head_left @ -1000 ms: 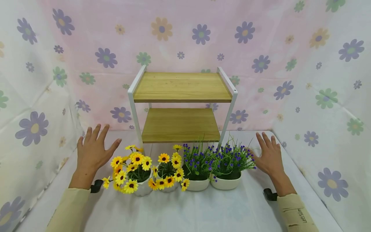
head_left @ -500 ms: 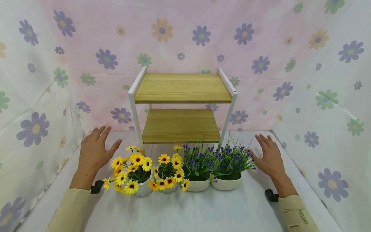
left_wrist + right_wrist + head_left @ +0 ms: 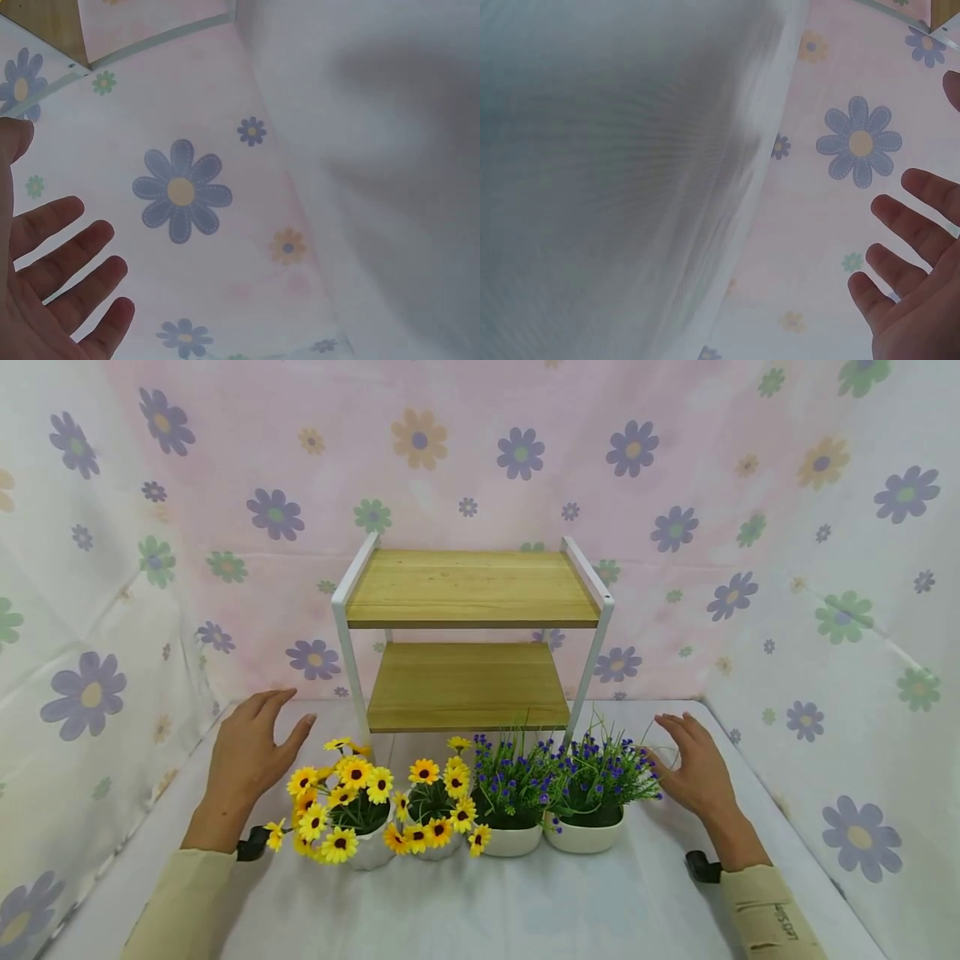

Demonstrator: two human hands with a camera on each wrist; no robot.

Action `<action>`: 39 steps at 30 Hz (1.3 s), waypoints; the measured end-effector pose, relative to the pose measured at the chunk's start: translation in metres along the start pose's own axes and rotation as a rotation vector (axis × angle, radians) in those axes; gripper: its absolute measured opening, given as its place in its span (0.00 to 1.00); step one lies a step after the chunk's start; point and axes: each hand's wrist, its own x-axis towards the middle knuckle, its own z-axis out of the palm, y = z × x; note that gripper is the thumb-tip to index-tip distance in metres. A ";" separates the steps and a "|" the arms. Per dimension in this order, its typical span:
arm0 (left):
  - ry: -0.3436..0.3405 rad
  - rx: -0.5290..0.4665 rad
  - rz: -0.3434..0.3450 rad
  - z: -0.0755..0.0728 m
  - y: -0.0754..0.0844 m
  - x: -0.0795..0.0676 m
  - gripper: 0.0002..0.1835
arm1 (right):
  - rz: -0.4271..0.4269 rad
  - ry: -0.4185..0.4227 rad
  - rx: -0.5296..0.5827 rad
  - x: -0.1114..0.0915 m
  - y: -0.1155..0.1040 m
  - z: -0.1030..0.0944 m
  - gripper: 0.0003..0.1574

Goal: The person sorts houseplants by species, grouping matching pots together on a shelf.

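In the head view my left hand [image 3: 251, 752] is held to the left of a potted plant with yellow flowers [image 3: 341, 843], holding nothing, its fingers loosely bent. A smaller pot of yellow flowers [image 3: 438, 831] stands beside that one. To the right come two white oval pots with purple flowers and green grass, a middle pot [image 3: 508, 839] and a right-hand pot [image 3: 588, 837]. My right hand [image 3: 697, 772] is just right of the last plant, thumb close to its leaves, holding nothing. Each wrist view shows relaxed, spread fingers: left hand [image 3: 56, 277], right hand [image 3: 915, 262].
Behind the plants stands a two-tier rack with white side frames, a wooden top shelf [image 3: 472, 585] and a lower shelf [image 3: 468, 685]. White cloth covers the table [image 3: 480, 910]. Flower-printed fabric [image 3: 480, 468] hangs at the back and both sides.
Both hands have turned slightly inward, their fingers bending from a more spread pose. The pots and the rack have stayed in place.
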 end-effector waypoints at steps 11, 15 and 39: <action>-0.016 -0.107 0.017 -0.008 0.021 0.002 0.28 | -0.133 -0.007 0.106 -0.002 -0.003 -0.001 0.31; 0.011 -0.195 0.062 -0.011 0.028 0.003 0.25 | -0.133 -0.070 0.141 -0.003 -0.003 -0.001 0.40; -0.074 -0.510 0.208 -0.003 0.054 0.007 0.23 | -0.046 -0.657 0.289 -0.008 -0.012 -0.023 0.48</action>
